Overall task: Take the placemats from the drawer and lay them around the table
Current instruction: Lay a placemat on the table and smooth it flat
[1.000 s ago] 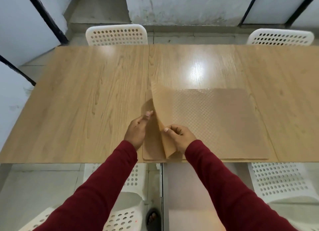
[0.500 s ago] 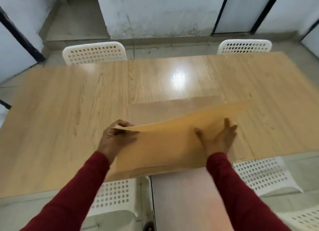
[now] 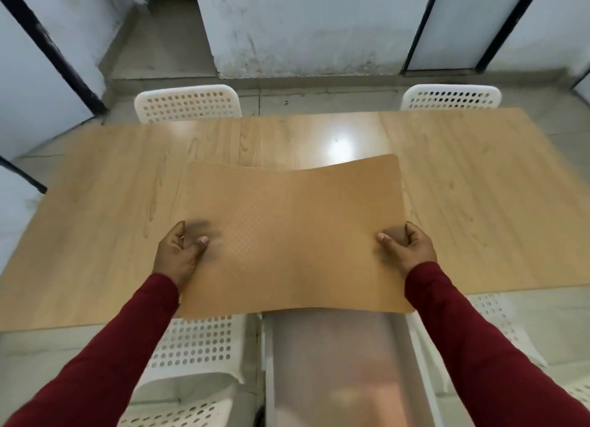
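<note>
A tan placemat (image 3: 293, 235) with a fine dotted texture hangs flat above the near middle of the wooden table (image 3: 105, 203). My left hand (image 3: 178, 254) grips its left edge, thumb on top. My right hand (image 3: 405, 251) grips its right edge the same way. The mat sags a little in the middle and its near edge reaches past the table's front edge. A thin strip of another mat edge (image 3: 223, 166) shows just behind its far left corner; whatever lies beneath is hidden.
White perforated chairs stand at the far side, one left (image 3: 186, 102) and one right (image 3: 450, 97), and more sit tucked at the near side (image 3: 194, 340). A pale open drawer (image 3: 335, 362) lies below the table's front edge between my arms.
The top mat was peeled up at its left corner, then lifted. Now both hands hold it spread flat by its two short edges, above the table.
</note>
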